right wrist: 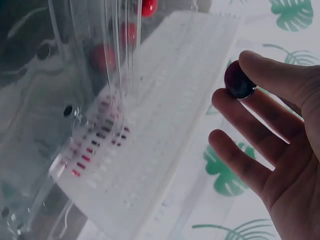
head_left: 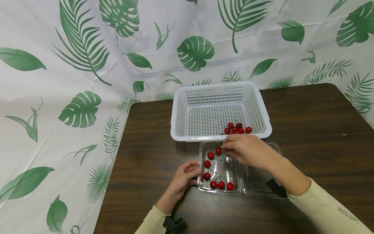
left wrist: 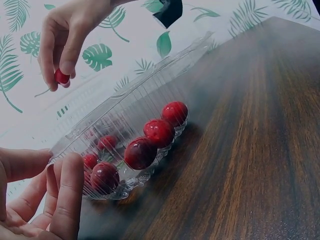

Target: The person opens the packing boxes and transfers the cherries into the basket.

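Between thumb and fingertips my right hand (head_left: 248, 151) pinches a dark red cherry (right wrist: 238, 80), held above the far side of a clear plastic clamshell box (head_left: 223, 165). The left wrist view shows that same cherry (left wrist: 62, 76) with its thin stem hanging out. My left hand (head_left: 182, 178) grips the box's left rim, thumb on top and fingers against the outer wall. Inside the box, several red cherries (head_left: 207, 163) with stems lie in a line along the far, left and near walls.
Behind the box stands a white perforated basket (head_left: 181, 136), with several cherries (head_left: 235, 129) in its near right corner. The box's clear lid (head_left: 257, 185) lies folded open to the right, under my right forearm. A leaf-print cloth (head_left: 195, 53) hangs behind the brown wooden table (head_left: 140, 149).
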A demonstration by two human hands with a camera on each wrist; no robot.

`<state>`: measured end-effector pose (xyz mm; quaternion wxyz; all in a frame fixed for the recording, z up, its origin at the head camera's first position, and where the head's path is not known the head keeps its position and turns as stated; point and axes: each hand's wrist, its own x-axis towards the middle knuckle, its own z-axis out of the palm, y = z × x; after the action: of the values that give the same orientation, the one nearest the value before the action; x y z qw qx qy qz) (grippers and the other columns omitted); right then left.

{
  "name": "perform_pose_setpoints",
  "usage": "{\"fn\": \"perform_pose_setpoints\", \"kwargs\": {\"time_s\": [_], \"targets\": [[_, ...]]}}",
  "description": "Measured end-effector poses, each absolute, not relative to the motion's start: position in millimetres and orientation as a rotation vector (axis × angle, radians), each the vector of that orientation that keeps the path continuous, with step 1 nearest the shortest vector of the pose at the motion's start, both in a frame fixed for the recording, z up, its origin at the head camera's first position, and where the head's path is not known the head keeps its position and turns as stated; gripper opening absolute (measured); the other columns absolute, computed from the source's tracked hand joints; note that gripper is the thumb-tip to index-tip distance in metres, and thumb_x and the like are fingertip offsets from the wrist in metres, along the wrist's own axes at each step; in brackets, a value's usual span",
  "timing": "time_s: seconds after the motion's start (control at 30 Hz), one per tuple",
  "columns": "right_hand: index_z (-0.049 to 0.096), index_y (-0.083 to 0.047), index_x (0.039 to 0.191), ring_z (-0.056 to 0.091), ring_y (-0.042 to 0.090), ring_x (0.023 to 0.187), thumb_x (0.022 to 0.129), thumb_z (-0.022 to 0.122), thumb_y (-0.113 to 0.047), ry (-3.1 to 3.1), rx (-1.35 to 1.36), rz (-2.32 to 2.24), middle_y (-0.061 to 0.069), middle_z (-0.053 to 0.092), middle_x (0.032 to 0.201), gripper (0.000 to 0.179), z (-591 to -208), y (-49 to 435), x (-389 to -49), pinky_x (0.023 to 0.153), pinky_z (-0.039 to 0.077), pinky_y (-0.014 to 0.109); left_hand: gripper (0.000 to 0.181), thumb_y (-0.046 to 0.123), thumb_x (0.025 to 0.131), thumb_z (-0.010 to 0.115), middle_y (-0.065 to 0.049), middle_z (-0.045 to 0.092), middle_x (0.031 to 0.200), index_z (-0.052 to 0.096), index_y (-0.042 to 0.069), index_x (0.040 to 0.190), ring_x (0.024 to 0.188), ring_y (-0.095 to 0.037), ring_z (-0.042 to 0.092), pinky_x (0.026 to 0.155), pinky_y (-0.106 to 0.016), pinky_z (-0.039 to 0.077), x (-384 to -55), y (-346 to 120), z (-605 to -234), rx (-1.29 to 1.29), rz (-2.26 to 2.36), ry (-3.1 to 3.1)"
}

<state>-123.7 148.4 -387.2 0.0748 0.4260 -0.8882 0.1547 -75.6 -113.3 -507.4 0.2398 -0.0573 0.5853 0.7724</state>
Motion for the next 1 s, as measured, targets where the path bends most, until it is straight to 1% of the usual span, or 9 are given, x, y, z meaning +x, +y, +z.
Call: {"fn": "perform_pose_setpoints", "kwargs": {"time_s": [0.13,0.37,0.5,0.73,1.0], "targets": [[0.075,-0.013,0.098,0.065,0.013,0.085,0.075,0.082,-0.018,-2.665,1.235,0.462,-0.003,0.067,0.098,0.025,-385,156,-127,0.075,0.056,0.034,0.032,0.003,0.086,0.066,-0.002,0.061,0.085,0.053,-0.004,0.114,0.073,-0.011,0.059,0.058,-0.025,0.053,-76,-113,-507,-0.154,2.117,1.599],[0.073,-0.011,0.097,0.064,0.012,0.082,0.08,0.077,-0.015,-2.606,1.193,0.487,-0.003,0.066,0.095,0.019,-385,170,-138,0.067,0.055,0.033,0.029,0.004,0.086,0.066,-0.001,0.061,0.085,0.054,-0.001,0.113,0.073,-0.011,0.058,0.057,-0.024,0.052,-75,-114,-507,-0.158,2.107,1.606],[0.074,-0.01,0.098,0.065,0.013,0.08,0.079,0.077,-0.012,-2.579,1.149,0.499,-0.002,0.067,0.096,0.019,-388,178,-145,0.064,0.055,0.034,0.029,0.004,0.087,0.066,-0.001,0.061,0.086,0.054,-0.002,0.113,0.074,-0.011,0.058,0.057,-0.024,0.052,-75,-114,-507,-0.159,2.109,1.607],[0.073,-0.01,0.1,0.065,0.019,0.087,0.08,0.076,-0.01,-2.626,1.052,0.5,0.001,0.067,0.1,0.021,-394,190,-153,0.072,0.055,0.042,0.029,0.004,0.087,0.065,-0.001,0.062,0.086,0.054,-0.002,0.114,0.073,-0.011,0.058,0.057,-0.024,0.052,-75,-114,-508,-0.159,2.106,1.604],[0.072,-0.009,0.106,0.064,0.022,0.091,0.085,0.071,-0.01,-2.744,0.955,0.501,0.003,0.065,0.103,0.021,-403,197,-160,0.077,0.053,0.045,0.032,0.005,0.086,0.067,-0.001,0.061,0.085,0.054,-0.003,0.114,0.072,-0.011,0.058,0.056,-0.023,0.051,-76,-114,-509,-0.158,2.103,1.618]]}}
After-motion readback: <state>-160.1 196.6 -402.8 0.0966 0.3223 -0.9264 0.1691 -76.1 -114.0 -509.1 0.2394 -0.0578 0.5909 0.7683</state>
